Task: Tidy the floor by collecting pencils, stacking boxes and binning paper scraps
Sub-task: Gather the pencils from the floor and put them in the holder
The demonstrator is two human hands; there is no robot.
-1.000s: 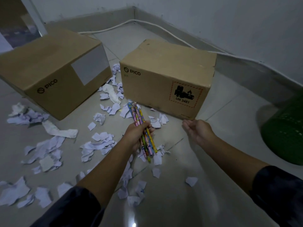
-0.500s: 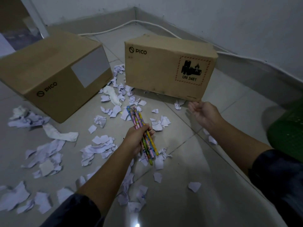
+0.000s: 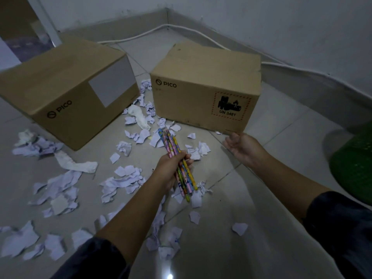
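My left hand (image 3: 171,168) grips a bundle of several colourful patterned pencils (image 3: 185,178) over the tiled floor. My right hand (image 3: 243,147) hovers palm up, fingers loosely curled and holding nothing, just below the near right corner of the right cardboard box (image 3: 205,83). That box carries a PICO logo and a UN 3481 label and rests on the floor. A second PICO box (image 3: 66,91) sits to the left, turned at an angle. Torn white paper scraps (image 3: 122,180) litter the floor between and in front of the boxes.
A green mesh bin (image 3: 356,164) stands at the right edge. A white cable (image 3: 161,29) runs along the base of the wall behind the boxes. A door frame (image 3: 42,19) is at the back left. More scraps (image 3: 24,240) lie at the near left.
The right box was tipped up on its far edge half a second ago and now sits flat again. My right hand stays by its near corner. The left hand keeps the pencils.
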